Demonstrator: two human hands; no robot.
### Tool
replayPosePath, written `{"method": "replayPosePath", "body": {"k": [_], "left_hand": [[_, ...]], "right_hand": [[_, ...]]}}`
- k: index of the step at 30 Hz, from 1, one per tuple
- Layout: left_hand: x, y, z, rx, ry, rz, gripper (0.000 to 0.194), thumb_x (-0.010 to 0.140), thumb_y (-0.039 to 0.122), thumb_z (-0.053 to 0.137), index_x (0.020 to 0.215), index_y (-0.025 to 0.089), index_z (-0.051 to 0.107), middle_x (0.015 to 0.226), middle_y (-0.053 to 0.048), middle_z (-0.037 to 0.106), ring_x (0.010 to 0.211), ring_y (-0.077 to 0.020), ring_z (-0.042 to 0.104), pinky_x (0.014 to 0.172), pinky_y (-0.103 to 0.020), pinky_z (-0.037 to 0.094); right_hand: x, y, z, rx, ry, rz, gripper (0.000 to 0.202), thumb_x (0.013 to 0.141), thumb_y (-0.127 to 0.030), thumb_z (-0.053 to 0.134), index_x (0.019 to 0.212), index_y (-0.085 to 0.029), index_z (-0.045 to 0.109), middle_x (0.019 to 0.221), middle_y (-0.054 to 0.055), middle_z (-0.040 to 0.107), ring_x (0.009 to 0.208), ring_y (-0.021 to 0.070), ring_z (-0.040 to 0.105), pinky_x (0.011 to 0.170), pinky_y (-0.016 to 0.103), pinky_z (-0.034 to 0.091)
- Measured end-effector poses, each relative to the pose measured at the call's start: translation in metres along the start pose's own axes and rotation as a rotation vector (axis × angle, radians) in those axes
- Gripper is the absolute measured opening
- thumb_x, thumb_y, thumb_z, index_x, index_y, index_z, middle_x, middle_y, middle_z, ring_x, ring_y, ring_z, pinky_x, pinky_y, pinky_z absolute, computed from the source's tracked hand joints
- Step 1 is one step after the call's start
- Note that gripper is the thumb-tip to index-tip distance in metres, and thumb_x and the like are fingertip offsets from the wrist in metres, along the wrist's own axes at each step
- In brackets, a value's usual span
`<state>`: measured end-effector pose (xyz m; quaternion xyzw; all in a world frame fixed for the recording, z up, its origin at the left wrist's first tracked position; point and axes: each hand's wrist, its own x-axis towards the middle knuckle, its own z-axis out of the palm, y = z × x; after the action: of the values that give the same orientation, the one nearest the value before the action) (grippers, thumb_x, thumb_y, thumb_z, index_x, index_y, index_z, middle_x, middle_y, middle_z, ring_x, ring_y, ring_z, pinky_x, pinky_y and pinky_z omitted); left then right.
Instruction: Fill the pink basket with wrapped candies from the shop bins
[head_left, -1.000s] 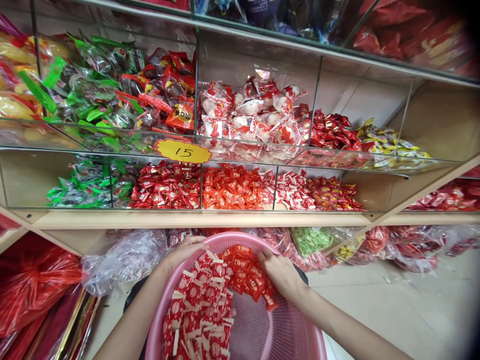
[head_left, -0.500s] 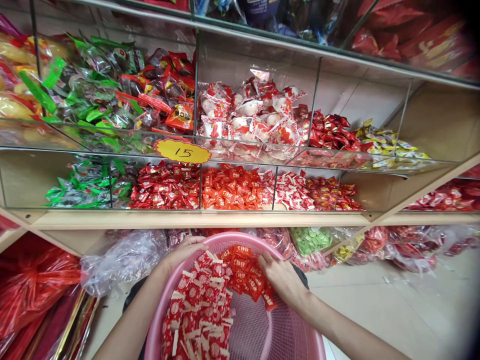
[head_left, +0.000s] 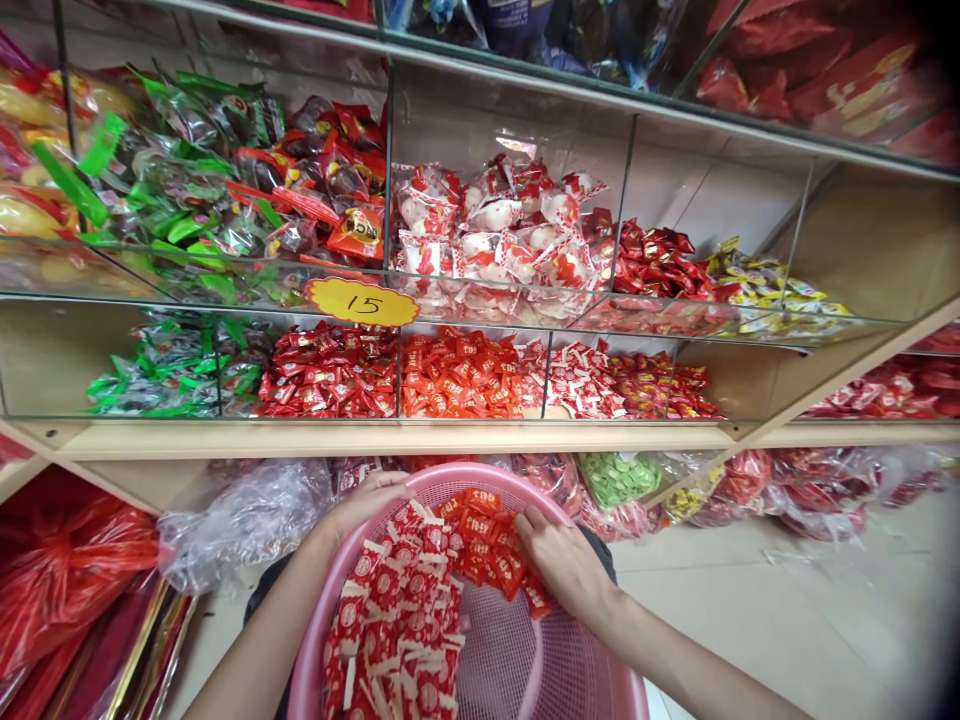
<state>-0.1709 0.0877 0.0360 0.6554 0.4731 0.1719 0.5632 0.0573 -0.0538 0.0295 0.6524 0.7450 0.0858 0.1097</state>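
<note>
A pink plastic basket (head_left: 529, 664) with mesh walls is below the shelf, close to my body. My left hand (head_left: 373, 503) is closed on its rim at the far left side. Red-and-white wrapped candies (head_left: 401, 620) are heaped in the basket's left half. Orange-red wrapped candies (head_left: 487, 545) form a smaller pile at the far side inside. My right hand (head_left: 562, 560) reaches over the right rim, its fingers curled against the orange-red candies. Whatever those fingers hold, if anything, is hidden.
Glass-fronted shelves (head_left: 480, 437) hold several kinds of wrapped sweets. A yellow price tag (head_left: 363, 302) reading 15 hangs on the glass. Clear plastic bags (head_left: 244, 525) and bagged green candies (head_left: 621, 482) lie beneath. A red bag (head_left: 71, 570) stands at left.
The view has shifted very slightly. Both hands and the candies in the basket keep practically the same places.
</note>
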Motion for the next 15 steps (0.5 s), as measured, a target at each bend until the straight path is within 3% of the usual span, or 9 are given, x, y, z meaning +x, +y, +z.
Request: {"method": "replayPosePath", "body": {"k": [3, 7, 11, 15], "left_hand": [[0.0, -0.001, 0.0, -0.012, -0.006, -0.024, 0.027, 0.061, 0.035, 0.058, 0.079, 0.018, 0.068, 0.074, -0.002, 0.063, 0.077, -0.0176, 0.053, 0.068, -0.024, 0.04], [0.003, -0.006, 0.0, 0.004, -0.013, -0.015, 0.03, 0.061, 0.036, 0.057, 0.082, 0.016, 0.067, 0.076, -0.002, 0.063, 0.075, -0.0173, 0.053, 0.068, -0.023, 0.041], [0.007, -0.012, -0.002, 0.024, -0.042, 0.017, 0.034, 0.062, 0.038, 0.056, 0.085, 0.016, 0.066, 0.079, -0.002, 0.063, 0.079, -0.0183, 0.054, 0.069, -0.023, 0.04], [0.008, -0.014, -0.002, 0.034, -0.063, 0.041, 0.034, 0.063, 0.039, 0.054, 0.085, 0.017, 0.066, 0.083, -0.002, 0.064, 0.082, -0.0191, 0.053, 0.072, -0.024, 0.039]], "right_hand": [[0.003, -0.007, -0.004, 0.067, 0.008, 0.012, 0.012, 0.082, -0.02, 0.041, 0.09, -0.017, 0.049, 0.086, 0.005, 0.056, 0.069, 0.0167, 0.058, 0.047, 0.025, 0.037], [0.006, -0.013, -0.003, 0.098, -0.004, 0.021, 0.027, 0.076, -0.03, 0.053, 0.098, -0.015, 0.047, 0.095, 0.009, 0.055, 0.079, 0.0201, 0.058, 0.053, 0.026, 0.041], [0.009, -0.014, 0.003, 0.093, -0.079, 0.039, 0.022, 0.076, -0.026, 0.054, 0.094, -0.015, 0.048, 0.089, 0.007, 0.057, 0.071, 0.0193, 0.059, 0.049, 0.026, 0.04], [0.01, -0.011, 0.005, 0.087, -0.074, 0.06, 0.02, 0.079, -0.03, 0.049, 0.093, -0.016, 0.047, 0.087, 0.007, 0.057, 0.066, 0.0191, 0.06, 0.046, 0.026, 0.038]]}}
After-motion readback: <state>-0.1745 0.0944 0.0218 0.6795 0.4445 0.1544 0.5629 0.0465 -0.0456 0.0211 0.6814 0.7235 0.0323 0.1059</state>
